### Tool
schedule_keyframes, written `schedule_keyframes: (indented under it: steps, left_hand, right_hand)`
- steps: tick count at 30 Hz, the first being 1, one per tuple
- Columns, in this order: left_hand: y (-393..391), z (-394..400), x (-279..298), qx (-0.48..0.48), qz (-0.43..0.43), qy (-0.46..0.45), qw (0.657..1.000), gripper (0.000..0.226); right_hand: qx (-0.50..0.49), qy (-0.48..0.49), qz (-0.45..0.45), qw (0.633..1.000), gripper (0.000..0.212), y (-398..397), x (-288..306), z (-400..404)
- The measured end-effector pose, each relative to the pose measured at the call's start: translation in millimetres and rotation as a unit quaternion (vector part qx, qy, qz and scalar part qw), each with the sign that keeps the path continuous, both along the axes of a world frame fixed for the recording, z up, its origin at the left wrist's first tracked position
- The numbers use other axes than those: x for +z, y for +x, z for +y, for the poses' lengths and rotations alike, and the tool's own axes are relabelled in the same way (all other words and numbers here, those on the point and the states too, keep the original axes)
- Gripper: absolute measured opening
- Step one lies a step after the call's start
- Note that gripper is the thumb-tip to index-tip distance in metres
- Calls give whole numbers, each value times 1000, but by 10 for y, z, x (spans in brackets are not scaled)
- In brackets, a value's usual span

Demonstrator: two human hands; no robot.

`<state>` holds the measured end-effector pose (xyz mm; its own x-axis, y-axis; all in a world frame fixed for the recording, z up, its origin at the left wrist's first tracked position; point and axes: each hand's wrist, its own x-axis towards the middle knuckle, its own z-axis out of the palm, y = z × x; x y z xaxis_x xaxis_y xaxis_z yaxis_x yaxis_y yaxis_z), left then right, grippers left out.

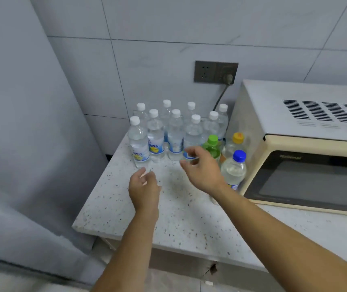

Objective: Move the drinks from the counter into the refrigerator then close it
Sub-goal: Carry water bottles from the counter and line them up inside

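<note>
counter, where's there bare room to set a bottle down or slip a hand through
Free: the speckled counter from its front edge up to the hands, left hand and right hand. Crowded: the back corner, where white-capped bottles stand packed, and the colour-capped bottles against the microwave.

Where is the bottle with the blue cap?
In the head view, the blue-capped bottle stands on the counter right of centre, beside the microwave, in front of the orange-capped bottle and just right of the right hand.
</note>
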<state>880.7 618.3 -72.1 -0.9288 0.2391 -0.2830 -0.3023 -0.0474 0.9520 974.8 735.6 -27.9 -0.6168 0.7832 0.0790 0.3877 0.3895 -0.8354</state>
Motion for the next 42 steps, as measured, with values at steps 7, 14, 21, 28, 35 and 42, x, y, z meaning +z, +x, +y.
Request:
schedule_keyframes:
  steps: [7,14,21,28,35,42]
  left_hand:
    - [-651,621,504,0,149,-133,980,57]
    - [-1136,952,680,-46,313,-370,873,64]
    - [-1360,915,595,-142,387,-443,796,43]
    - [-713,559,446,-108,356,-330,868,21]
    - [-394,46,612,-120,314,-263,904,40]
    - [66,-306,234,-119,372,-242,888,33]
  right_hand:
    - [1,169,-95,981,48,-651,574,922]
    - [83,219,-337,912,51,-800,494,1196]
    - [120,247,-310,910,31,-784,413,1078]
    - [156,214,-251,931,20,-525,315,729]
    - [136,101,-145,975,15,-171,482,578]
    - [127,113,-28,985,29,217,7,165]
